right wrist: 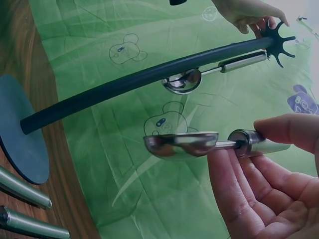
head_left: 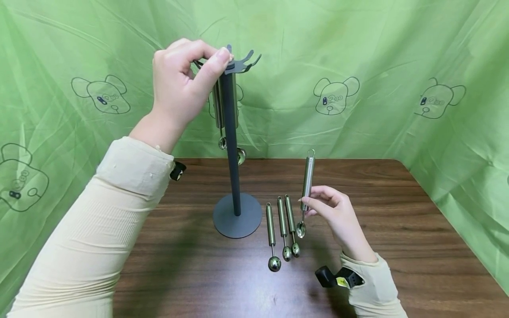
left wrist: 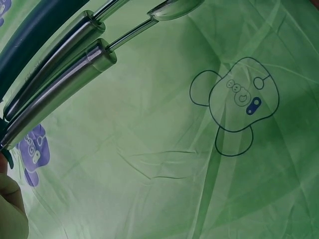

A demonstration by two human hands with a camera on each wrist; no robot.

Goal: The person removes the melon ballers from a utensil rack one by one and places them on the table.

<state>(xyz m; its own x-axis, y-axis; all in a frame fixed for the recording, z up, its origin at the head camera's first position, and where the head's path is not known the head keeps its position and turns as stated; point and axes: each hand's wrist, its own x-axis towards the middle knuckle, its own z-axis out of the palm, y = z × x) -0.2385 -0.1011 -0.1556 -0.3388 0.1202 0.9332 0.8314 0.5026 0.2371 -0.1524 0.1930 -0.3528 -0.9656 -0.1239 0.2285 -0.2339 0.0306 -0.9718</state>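
At the top of a dark grey hanging stand [head_left: 232, 145], my left hand [head_left: 183, 73] pinches the hub beside the curved hooks [head_left: 244, 64]. Two metal scoops [left wrist: 65, 84] hang by their handles on the far side of the post, partly hidden by it in the head view. Lower and to the right, my right hand [head_left: 336, 210] holds another metal scoop [head_left: 308, 179] between thumb and fingers, near the bottom of its cylindrical handle. This scoop is nearly upright, its loop at the top and its bowl [right wrist: 182, 145] below the fingers.
Three more metal scoops [head_left: 281, 218] lie side by side on the wooden table [head_left: 397, 229], right of the stand's round base [head_left: 237, 227]. Green cloth [head_left: 278, 115] with printed bear outlines surrounds the table behind and at both sides.
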